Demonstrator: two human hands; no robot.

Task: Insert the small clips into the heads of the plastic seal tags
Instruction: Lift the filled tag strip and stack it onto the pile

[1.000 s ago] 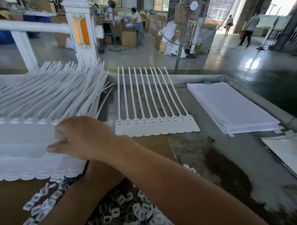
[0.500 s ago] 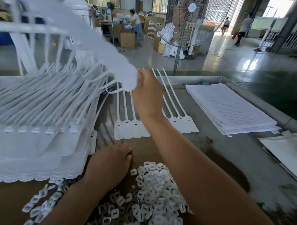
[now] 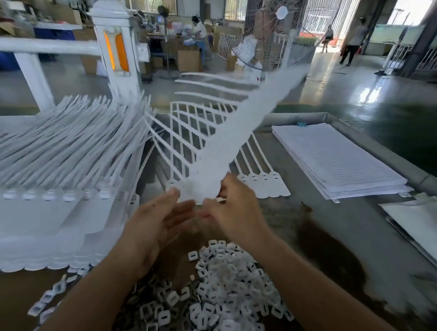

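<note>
Right hand point(image 3: 235, 212) pinches a raised strip of tags point(image 3: 226, 150), left hand point(image 3: 157, 223) spread flat, holding nothing; clips point(image 3: 225, 290) lie heaped, insertion apparently unstarted.

Layout about the grip, where the person's right hand point(image 3: 235, 209) pinches the lower end of a strip of seal tags point(image 3: 236, 139). The strip slants from the grip up and away to the right. The left hand point(image 3: 160, 223) lies just left of the grip, fingertips touching the strip's lower edge. Directly beyond the grip, a row of tags point(image 3: 263, 186) lies flat on the table point(image 3: 315, 223), partly behind the strip. Left of the grip: a stack of tags point(image 3: 50, 172). Right of it, well apart: a stack of sheets point(image 3: 337, 160). Below the grip, nearer the person, between the forearms: a heap of clips point(image 3: 225, 290).
</note>
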